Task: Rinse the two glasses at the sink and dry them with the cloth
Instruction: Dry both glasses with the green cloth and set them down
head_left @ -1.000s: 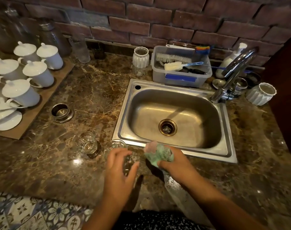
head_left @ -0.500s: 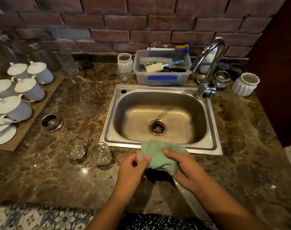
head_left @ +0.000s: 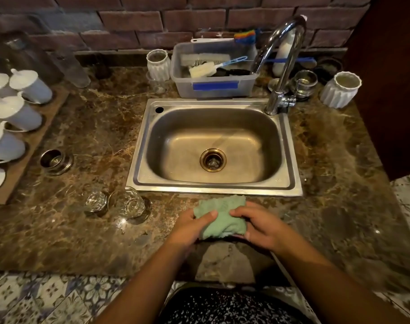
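Observation:
Two clear glasses stand side by side on the marble counter, left of the sink's front corner: a smaller one point(head_left: 95, 201) and a wider one point(head_left: 129, 202). Both my hands hold the green cloth point(head_left: 220, 215) over the counter just in front of the steel sink point(head_left: 213, 185). My left hand point(head_left: 192, 228) grips the cloth's left side with the thumb on top. My right hand point(head_left: 257, 226) grips its right side, fingers curled over it. The chrome tap point(head_left: 283, 66) arches over the sink's back right corner, with no water visibly running.
A grey tub of brushes point(head_left: 213, 87) sits behind the sink. White ribbed cups point(head_left: 340, 90) point(head_left: 157, 64) stand at either side of it. A wooden board point(head_left: 35, 139) with several white lidded cups lies at the left. A small steel bowl point(head_left: 55, 160) sits beside it.
My left hand let go of the wider glass beside the other one and came right to the cloth. Both hands now hold the cloth, spread wider, in front of the sink.

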Demonstrator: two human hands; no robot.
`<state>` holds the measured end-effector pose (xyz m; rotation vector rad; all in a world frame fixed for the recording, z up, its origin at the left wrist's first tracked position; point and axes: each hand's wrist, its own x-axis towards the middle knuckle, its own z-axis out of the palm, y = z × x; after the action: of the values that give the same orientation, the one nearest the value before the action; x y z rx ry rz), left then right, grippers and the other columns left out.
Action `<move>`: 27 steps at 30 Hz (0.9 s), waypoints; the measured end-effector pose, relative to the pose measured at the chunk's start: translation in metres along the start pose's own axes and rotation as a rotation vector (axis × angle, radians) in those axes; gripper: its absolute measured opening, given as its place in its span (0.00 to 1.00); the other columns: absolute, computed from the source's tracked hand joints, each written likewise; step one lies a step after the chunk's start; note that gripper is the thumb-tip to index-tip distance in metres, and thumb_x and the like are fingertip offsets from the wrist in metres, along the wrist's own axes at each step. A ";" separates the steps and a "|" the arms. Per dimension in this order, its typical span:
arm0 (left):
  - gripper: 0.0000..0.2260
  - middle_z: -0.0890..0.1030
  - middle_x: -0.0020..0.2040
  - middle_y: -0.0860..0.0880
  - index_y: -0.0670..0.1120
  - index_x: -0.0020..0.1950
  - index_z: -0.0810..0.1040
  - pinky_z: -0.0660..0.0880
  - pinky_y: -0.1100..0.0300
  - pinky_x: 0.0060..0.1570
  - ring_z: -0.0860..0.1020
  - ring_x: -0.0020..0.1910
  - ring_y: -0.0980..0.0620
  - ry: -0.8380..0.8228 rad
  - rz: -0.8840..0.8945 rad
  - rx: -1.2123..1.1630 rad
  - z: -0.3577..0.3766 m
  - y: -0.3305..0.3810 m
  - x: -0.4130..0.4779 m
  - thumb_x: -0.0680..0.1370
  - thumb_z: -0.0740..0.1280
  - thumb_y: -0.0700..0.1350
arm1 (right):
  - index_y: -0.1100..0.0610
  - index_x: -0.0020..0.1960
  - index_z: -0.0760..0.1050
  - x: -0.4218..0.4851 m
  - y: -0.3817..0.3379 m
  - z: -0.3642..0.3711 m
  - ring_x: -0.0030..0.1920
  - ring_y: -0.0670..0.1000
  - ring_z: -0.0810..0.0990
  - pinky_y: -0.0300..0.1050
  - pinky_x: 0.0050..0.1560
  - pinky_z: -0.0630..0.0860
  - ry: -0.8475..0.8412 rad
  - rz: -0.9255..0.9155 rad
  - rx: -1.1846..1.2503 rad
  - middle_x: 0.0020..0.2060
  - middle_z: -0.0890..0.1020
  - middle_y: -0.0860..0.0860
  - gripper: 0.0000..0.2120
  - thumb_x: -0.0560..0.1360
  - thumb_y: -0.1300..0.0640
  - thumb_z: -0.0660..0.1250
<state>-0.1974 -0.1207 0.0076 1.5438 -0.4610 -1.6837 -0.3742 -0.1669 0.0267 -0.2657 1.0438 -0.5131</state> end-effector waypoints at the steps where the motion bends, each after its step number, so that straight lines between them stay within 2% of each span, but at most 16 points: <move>1: 0.13 0.86 0.54 0.37 0.36 0.60 0.82 0.82 0.55 0.48 0.85 0.48 0.44 0.034 -0.016 0.018 -0.004 -0.005 0.005 0.76 0.73 0.37 | 0.66 0.65 0.75 0.005 0.003 -0.005 0.63 0.67 0.79 0.61 0.54 0.82 0.030 0.008 -0.015 0.61 0.80 0.68 0.17 0.77 0.72 0.62; 4: 0.12 0.85 0.53 0.37 0.36 0.55 0.81 0.81 0.58 0.42 0.84 0.44 0.47 0.120 0.006 0.203 -0.009 -0.011 0.013 0.74 0.76 0.36 | 0.66 0.64 0.76 0.019 0.014 -0.016 0.62 0.67 0.80 0.63 0.60 0.79 0.136 0.005 -0.081 0.59 0.82 0.66 0.15 0.79 0.70 0.62; 7: 0.14 0.84 0.49 0.39 0.38 0.52 0.75 0.81 0.53 0.44 0.82 0.44 0.47 0.148 0.092 0.396 -0.009 -0.008 0.019 0.73 0.77 0.39 | 0.65 0.57 0.80 0.028 0.026 -0.022 0.51 0.61 0.86 0.57 0.54 0.82 0.274 -0.068 -0.212 0.50 0.86 0.62 0.09 0.78 0.68 0.66; 9: 0.15 0.81 0.45 0.43 0.41 0.53 0.74 0.78 0.51 0.43 0.79 0.41 0.48 0.156 0.167 0.519 -0.011 -0.004 0.025 0.73 0.78 0.40 | 0.59 0.52 0.82 0.032 0.033 -0.028 0.46 0.57 0.87 0.57 0.53 0.83 0.390 -0.162 -0.419 0.47 0.87 0.59 0.05 0.76 0.63 0.70; 11: 0.15 0.78 0.41 0.47 0.43 0.55 0.75 0.74 0.55 0.41 0.75 0.38 0.51 0.190 0.224 0.718 -0.015 0.000 0.031 0.74 0.76 0.40 | 0.55 0.51 0.81 0.030 0.037 -0.032 0.47 0.55 0.86 0.56 0.54 0.82 0.498 -0.267 -0.693 0.46 0.87 0.55 0.05 0.75 0.57 0.72; 13: 0.15 0.78 0.46 0.47 0.44 0.59 0.75 0.71 0.58 0.45 0.74 0.43 0.52 0.238 0.258 0.955 -0.021 0.000 0.031 0.75 0.74 0.39 | 0.54 0.53 0.77 0.021 0.036 -0.032 0.48 0.54 0.83 0.50 0.50 0.80 0.590 -0.311 -1.040 0.48 0.84 0.52 0.10 0.76 0.50 0.71; 15: 0.16 0.76 0.56 0.47 0.45 0.63 0.74 0.71 0.59 0.53 0.75 0.52 0.51 0.261 0.312 1.096 -0.025 0.001 0.024 0.77 0.72 0.40 | 0.55 0.58 0.72 0.013 0.035 -0.034 0.52 0.56 0.80 0.50 0.50 0.77 0.655 -0.340 -1.357 0.52 0.79 0.52 0.18 0.76 0.45 0.69; 16: 0.16 0.74 0.59 0.48 0.46 0.64 0.74 0.71 0.59 0.56 0.74 0.56 0.51 0.262 0.361 1.131 -0.025 0.002 0.020 0.78 0.71 0.42 | 0.55 0.62 0.71 0.009 0.034 -0.035 0.55 0.56 0.78 0.51 0.52 0.76 0.676 -0.386 -1.426 0.55 0.77 0.53 0.21 0.75 0.44 0.69; 18: 0.17 0.72 0.64 0.50 0.48 0.68 0.72 0.69 0.59 0.62 0.72 0.62 0.52 0.218 0.492 1.193 -0.017 0.001 0.013 0.80 0.68 0.46 | 0.56 0.66 0.70 0.004 0.034 -0.037 0.59 0.56 0.75 0.51 0.58 0.76 0.672 -0.549 -1.449 0.60 0.73 0.54 0.24 0.75 0.47 0.71; 20: 0.20 0.69 0.71 0.50 0.49 0.73 0.69 0.63 0.59 0.69 0.67 0.70 0.52 0.086 0.628 1.310 -0.005 -0.008 0.009 0.82 0.65 0.49 | 0.56 0.69 0.71 0.001 0.040 -0.040 0.64 0.54 0.73 0.48 0.63 0.74 0.619 -0.668 -1.562 0.65 0.72 0.54 0.25 0.75 0.50 0.71; 22: 0.22 0.66 0.77 0.48 0.49 0.76 0.66 0.58 0.52 0.74 0.63 0.76 0.48 -0.043 0.741 1.456 0.001 -0.025 0.012 0.82 0.63 0.49 | 0.56 0.71 0.71 0.001 0.053 -0.047 0.68 0.54 0.71 0.50 0.68 0.73 0.562 -0.735 -1.694 0.69 0.71 0.55 0.24 0.76 0.51 0.68; 25: 0.23 0.62 0.81 0.47 0.50 0.79 0.62 0.59 0.41 0.77 0.58 0.80 0.45 -0.093 0.709 1.579 -0.007 -0.045 0.022 0.83 0.54 0.52 | 0.55 0.71 0.72 0.008 0.077 -0.060 0.71 0.56 0.71 0.57 0.68 0.74 0.533 -0.733 -1.746 0.72 0.72 0.56 0.23 0.77 0.55 0.68; 27: 0.26 0.58 0.82 0.48 0.51 0.81 0.58 0.55 0.41 0.78 0.55 0.81 0.45 -0.105 0.695 1.628 -0.016 -0.052 0.027 0.83 0.48 0.55 | 0.54 0.73 0.69 0.014 0.084 -0.067 0.74 0.57 0.69 0.59 0.70 0.73 0.516 -0.707 -1.754 0.74 0.70 0.55 0.25 0.77 0.56 0.67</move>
<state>-0.1968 -0.1047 -0.0505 1.8098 -2.4683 -0.6190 -0.4042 -0.1007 -0.0534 -2.1920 1.6783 -0.1249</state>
